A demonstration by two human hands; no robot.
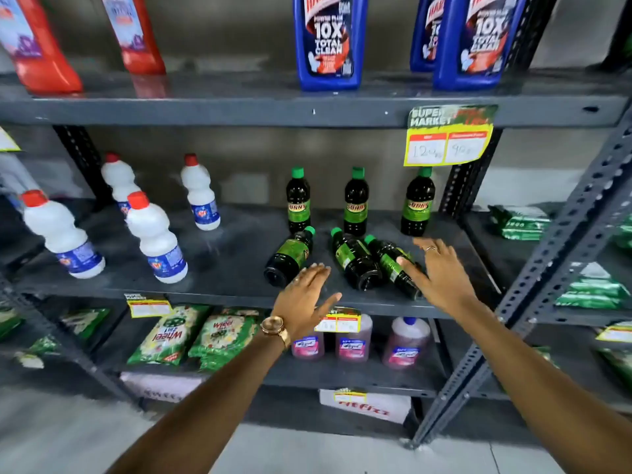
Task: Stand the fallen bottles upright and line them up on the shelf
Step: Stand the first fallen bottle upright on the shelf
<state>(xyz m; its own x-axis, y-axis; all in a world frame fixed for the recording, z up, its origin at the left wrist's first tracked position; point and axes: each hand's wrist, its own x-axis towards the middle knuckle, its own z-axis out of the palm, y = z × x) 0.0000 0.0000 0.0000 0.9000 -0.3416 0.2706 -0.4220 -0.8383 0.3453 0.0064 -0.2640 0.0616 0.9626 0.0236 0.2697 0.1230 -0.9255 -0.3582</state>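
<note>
The grey metal shelf ran across the whole view, its middle level carrying the bottles at issue. Above it stood blue cleaner jugs and red bottles; below lay green detergent packets and pink refill bottles. On the left of the middle level, four white bottles with red caps stood upright.

To the right, three dark bottles with green caps stood in a row at the back: the left upright bottle, the middle upright bottle and the right upright bottle. In front of them three more lay on their sides, caps pointing toward the back: the left fallen bottle, the middle fallen bottle and the right fallen bottle, the last two just beside each other.

The left hand, with a watch at the wrist, was open with fingers spread, close by the base of the left fallen bottle and gripping nothing. The right hand, wearing a ring, was likewise open, its thumb lying across the right fallen bottle without closing on it.

A yellow price tag hung from the shelf edge above.
</note>
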